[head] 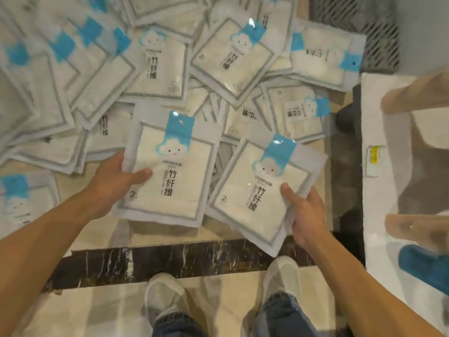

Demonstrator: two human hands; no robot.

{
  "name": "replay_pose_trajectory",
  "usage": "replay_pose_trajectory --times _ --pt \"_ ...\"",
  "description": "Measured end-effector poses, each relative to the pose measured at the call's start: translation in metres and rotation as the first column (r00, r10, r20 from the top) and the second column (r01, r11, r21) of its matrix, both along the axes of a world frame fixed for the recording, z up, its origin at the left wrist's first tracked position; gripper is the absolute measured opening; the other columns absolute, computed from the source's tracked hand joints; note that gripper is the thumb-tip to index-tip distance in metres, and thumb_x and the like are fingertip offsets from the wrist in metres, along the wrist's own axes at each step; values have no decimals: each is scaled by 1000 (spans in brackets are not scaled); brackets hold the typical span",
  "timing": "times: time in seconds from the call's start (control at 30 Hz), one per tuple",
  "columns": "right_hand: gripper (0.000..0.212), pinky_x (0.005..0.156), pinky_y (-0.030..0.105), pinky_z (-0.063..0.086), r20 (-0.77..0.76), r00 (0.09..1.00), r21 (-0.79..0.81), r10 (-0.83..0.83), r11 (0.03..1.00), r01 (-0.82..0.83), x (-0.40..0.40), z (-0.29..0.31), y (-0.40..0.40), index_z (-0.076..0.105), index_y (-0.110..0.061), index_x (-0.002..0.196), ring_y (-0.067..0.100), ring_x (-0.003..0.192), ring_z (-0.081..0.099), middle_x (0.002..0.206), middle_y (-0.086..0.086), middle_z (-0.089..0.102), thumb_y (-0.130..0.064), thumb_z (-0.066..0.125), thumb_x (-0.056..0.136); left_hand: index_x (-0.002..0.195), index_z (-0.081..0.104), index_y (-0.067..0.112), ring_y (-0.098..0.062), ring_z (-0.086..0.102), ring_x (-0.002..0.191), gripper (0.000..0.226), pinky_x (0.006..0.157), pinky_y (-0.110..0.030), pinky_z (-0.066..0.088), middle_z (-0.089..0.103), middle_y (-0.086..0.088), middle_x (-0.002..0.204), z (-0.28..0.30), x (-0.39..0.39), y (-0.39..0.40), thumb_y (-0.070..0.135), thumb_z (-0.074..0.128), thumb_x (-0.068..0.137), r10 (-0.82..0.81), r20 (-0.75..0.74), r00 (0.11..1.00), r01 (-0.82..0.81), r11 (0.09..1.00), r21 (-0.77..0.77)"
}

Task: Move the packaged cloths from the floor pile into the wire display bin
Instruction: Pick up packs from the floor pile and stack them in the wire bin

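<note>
— Head view, hands?
— Left hand grips one packaged cloth by its left edge, thumb on top; right hand grips a second pack at its lower right corner; both packs face up, side by side.
— The rest?
— Floor pile spreads beyond them on the floor; wire mesh at top right; two shoes below.

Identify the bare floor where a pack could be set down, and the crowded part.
Bare: pale floor left of the shoes, below the dark strip. Crowded: the pile ahead, packs overlapping. Both hands hold packs.
</note>
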State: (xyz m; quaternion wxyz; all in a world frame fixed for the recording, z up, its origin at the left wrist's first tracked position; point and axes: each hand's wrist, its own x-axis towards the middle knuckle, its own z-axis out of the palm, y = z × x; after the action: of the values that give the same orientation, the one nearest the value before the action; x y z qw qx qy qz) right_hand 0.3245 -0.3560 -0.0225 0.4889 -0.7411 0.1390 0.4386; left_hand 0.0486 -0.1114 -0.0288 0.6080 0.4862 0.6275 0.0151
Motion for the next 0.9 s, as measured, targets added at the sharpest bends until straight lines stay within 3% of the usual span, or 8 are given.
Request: replay_pose_trajectory --times 0.17,0.23,0.3,0.33,0.47,0.53,0.73,0.9 --pt "27 77 49 64 -9 997 85 76 994 -75 32 99 39 64 -10 125 32 100 76 114 14 77 -7 64 98 114 68 20 -19 72 98 37 92 -42 55 76 -1 109 99 6 28 11 81 80 84 89 992 -87 996 28" --pt "25 78 51 64 13 992 123 129 984 -130 42 148 63 64 -9 125 33 100 76 112 14 78 -6 62 100 123 66 16 -17 73 100 55 91 -41 56 74 -3 117 150 6 42 18 88 72 123 141 982 -129 991 39" --pt "24 77 47 65 69 980 128 186 973 -193 51 203 90 65 -10 122 32 99 77 108 12 79 -7 63 99 138 58 14 -23 70 113 92 96 -46 56 71 -4 128 197 -1 60 31 98 57 175 202 964 -190 980 56" --pt "25 77 46 65 90 972 127 217 965 -228 54 232 102 65 -10 123 31 99 77 109 12 79 -7 64 98 140 55 13 -27 70 114 96 94 -46 58 71 -4 127 227 -2 67 29 97 56 209 231 950 -229 972 60" --pt "32 75 46 65 114 930 144 350 920 -364 58 360 144 63 -6 128 32 98 77 110 14 78 -9 67 96 120 64 21 -31 73 105 50 88 -48 58 77 -6 114 356 -12 81 4 79 76 258 326 909 -300 950 83" --pt "31 74 45 65 134 908 159 398 896 -416 54 429 161 64 -5 127 31 95 77 108 14 78 -9 67 96 114 65 23 -34 72 105 42 91 -52 57 76 -10 115 420 -28 85 -3 74 82 276 364 890 -331 939 98" --pt "27 70 42 66 183 837 234 516 804 -547 18 632 199 66 -6 124 30 91 78 109 16 78 -8 66 97 106 66 21 -30 76 95 30 84 -52 61 79 -5 103 620 -89 80 -1 71 87 310 423 852 -423 882 207" --pt "30 61 39 65 264 763 270 590 714 -646 -43 786 225 66 1 124 26 76 78 98 15 79 -7 69 95 121 64 18 -38 73 102 42 92 -61 56 76 -11 112 773 -161 53 5 79 84 391 469 792 -551 787 276"
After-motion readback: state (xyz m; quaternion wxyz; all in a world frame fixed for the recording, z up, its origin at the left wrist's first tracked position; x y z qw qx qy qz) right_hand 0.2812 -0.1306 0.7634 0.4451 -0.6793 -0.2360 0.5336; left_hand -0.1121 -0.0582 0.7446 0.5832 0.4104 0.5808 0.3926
